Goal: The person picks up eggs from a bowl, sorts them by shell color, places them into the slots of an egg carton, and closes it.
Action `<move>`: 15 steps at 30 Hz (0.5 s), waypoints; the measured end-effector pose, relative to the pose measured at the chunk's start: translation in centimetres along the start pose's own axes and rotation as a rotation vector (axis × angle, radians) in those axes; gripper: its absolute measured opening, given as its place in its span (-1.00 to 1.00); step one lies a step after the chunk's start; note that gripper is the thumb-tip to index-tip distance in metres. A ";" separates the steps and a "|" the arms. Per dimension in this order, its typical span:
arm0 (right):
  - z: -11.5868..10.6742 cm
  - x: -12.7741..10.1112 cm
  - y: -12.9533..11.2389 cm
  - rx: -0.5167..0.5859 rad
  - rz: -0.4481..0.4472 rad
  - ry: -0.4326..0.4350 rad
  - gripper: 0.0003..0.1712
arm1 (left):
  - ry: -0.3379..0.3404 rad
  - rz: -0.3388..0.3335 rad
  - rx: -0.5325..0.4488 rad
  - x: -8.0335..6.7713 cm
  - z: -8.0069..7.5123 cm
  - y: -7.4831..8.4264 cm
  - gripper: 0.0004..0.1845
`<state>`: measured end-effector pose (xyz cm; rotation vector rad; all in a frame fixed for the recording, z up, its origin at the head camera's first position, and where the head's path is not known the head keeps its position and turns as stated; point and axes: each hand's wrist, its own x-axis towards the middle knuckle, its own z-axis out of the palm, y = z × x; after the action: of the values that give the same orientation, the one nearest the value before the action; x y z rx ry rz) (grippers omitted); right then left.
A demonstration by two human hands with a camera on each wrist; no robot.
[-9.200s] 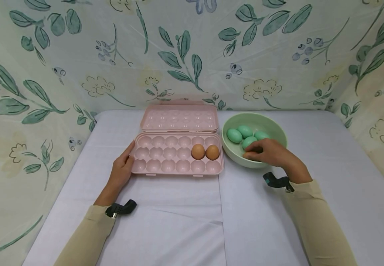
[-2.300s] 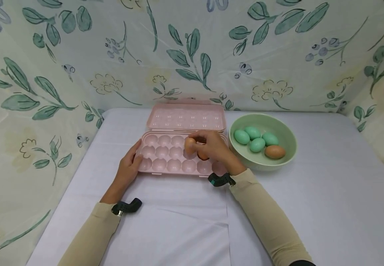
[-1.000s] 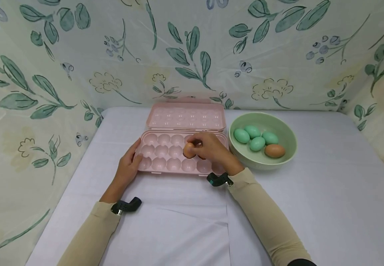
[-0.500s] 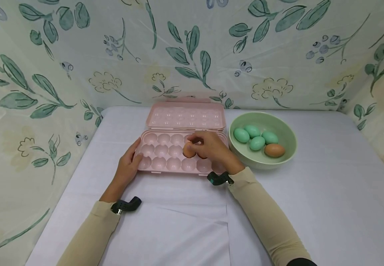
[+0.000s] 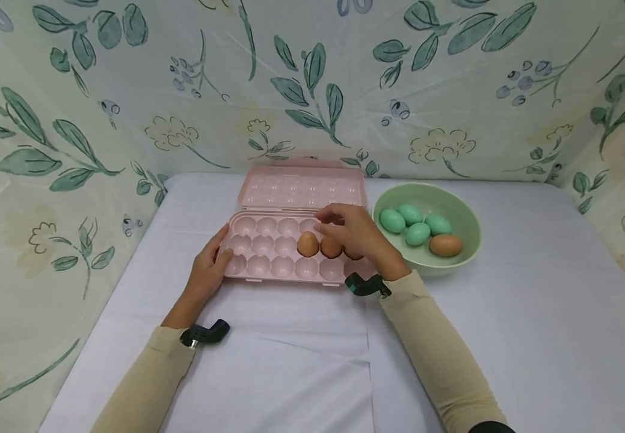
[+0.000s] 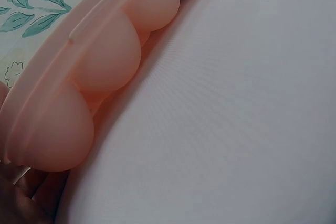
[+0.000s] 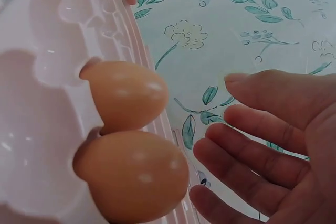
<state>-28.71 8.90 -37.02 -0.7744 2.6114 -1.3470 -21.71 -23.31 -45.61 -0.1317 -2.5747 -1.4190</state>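
Observation:
My left hand [image 5: 204, 270] grips the left end of a pink egg carton [image 5: 290, 279], thumb at the rim; in the left wrist view its fingers [image 6: 23, 198] lie under the rounded cups. Three brown eggs sit side by side in the middle row: the leftmost egg [image 5: 307, 245], the middle egg [image 5: 331, 246] and a third egg [image 5: 353, 254], partly hidden. Above them is my right hand [image 5: 358, 231], holding nothing. The right wrist view shows its fingers spread apart from two upright eggs [image 7: 128, 95].
Right of the carton stands a light green bowl [image 5: 466, 219] with several green eggs [image 5: 417, 233] and one brown egg [image 5: 446, 245]. The carton's lid [image 5: 301, 187] lies folded back toward the floral cloth [image 5: 312, 90]. A white cloth [image 5: 290, 361] covers the table.
Earlier my right hand reached into the bowl, then brought a brown egg to the middle row. It has now let go and drawn back rightward. My left hand keeps its grip.

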 end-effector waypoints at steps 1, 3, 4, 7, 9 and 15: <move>-0.2 0.0 -0.1 0.002 -0.002 0.005 -0.63 | 0.000 -0.001 0.000 0.0 -0.1 0.0 -0.39; -0.4 0.0 -0.4 0.003 -0.010 0.015 -0.65 | 0.000 -0.002 0.006 0.0 -0.1 0.0 -0.39; -0.6 0.0 -0.5 0.005 -0.012 0.018 -0.66 | 0.002 -0.004 0.010 0.0 -0.2 0.0 -0.39; -0.9 0.0 -0.8 -0.004 -0.026 0.034 -0.67 | 0.006 -0.007 0.009 0.0 -0.2 0.0 -0.39; -1.3 -0.1 -0.8 -0.015 -0.036 0.050 -0.68 | 0.010 -0.008 0.002 0.0 -0.2 0.0 -0.39; -2.6 -0.9 -0.7 -0.050 -0.012 0.078 -0.69 | -0.003 -0.010 -0.009 0.0 0.0 -0.1 -0.39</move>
<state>-28.46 10.94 -35.02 -0.7607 2.7146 -1.3467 -21.76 -23.38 -45.70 -0.1228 -2.5746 -1.4351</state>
